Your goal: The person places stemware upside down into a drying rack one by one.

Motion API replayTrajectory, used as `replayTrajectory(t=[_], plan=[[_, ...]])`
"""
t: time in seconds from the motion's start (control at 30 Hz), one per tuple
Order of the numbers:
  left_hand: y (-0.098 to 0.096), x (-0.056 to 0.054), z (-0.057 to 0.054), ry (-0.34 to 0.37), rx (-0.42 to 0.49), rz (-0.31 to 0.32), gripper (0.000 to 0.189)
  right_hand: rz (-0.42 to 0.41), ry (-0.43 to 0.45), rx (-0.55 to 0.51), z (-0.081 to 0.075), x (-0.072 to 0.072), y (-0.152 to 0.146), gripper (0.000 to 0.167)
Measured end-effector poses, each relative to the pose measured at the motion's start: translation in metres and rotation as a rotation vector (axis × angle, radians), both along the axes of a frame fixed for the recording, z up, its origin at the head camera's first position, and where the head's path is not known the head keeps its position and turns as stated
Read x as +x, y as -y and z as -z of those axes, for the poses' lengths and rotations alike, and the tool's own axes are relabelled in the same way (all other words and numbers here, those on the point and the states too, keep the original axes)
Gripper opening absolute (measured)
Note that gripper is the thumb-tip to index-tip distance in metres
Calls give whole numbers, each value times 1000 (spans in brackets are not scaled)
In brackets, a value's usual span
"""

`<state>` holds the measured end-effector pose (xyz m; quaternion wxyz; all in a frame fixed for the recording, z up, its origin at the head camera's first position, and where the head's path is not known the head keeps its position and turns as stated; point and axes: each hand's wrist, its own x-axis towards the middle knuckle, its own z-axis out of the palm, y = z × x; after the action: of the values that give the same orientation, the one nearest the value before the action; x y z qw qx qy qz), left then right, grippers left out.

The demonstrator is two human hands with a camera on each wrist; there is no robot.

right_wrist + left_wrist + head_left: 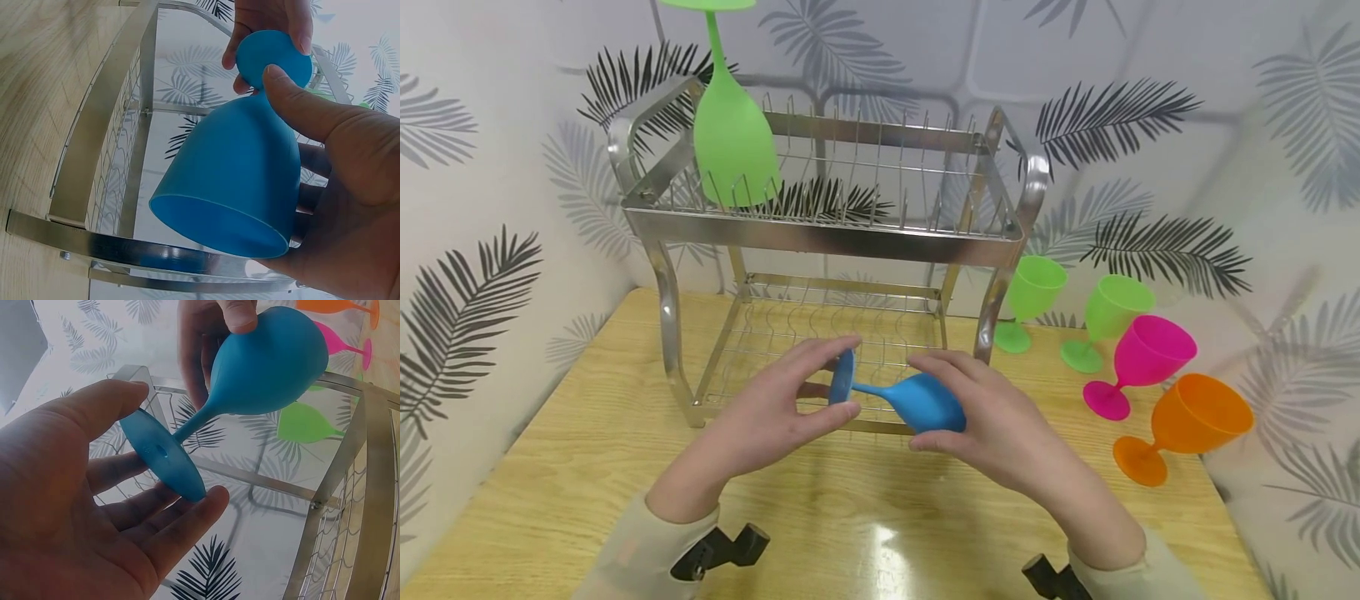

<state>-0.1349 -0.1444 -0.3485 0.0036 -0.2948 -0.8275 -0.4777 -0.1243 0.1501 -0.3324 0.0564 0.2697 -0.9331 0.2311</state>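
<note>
**Matte blue stemmed goblet is held from two ends**

In front of the two-tier silver metal wire rack, this goblet lies nearly horizontal in the air. The left grip pinches its round foot by the edge; the right grip has thumb and fingers on opposite sides of its bowl. Such a double hold probably keeps it steady. The palms face each other, and the forearms come from the rack's near side. On the rack's upper left, a light-green stemmed goblet stands mouth down, perhaps so the wires steady it. Right of the rack, on the pale wooden surface, two green goblets, a magenta goblet and an orange goblet stand upright, probably for stability.
</note>
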Motion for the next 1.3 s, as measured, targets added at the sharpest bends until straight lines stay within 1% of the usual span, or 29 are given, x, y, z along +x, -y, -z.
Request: replayTrajectory(t=[0.23,0.43,0.77,1.0,1.1,1.3], plan=[[0,0,1,-13,-9,-4,71,-21,-26,18,3,-1,-1,87],[0,-1,0,-8,-18,-13,71,-15,-27,34,5,-2,1,81],[0,0,1,-8,-18,-18,70,-18,-74,29,9,-2,2,72],[-2,-1,4,-15,34,1,71,-27,-101,1,11,-2,1,68],[-2,-1,5,-11,65,-5,73,-17,-104,-12,11,-3,1,67],[-1,1,5,45,132,-32,77,4,-98,-53,10,-2,0,70]])
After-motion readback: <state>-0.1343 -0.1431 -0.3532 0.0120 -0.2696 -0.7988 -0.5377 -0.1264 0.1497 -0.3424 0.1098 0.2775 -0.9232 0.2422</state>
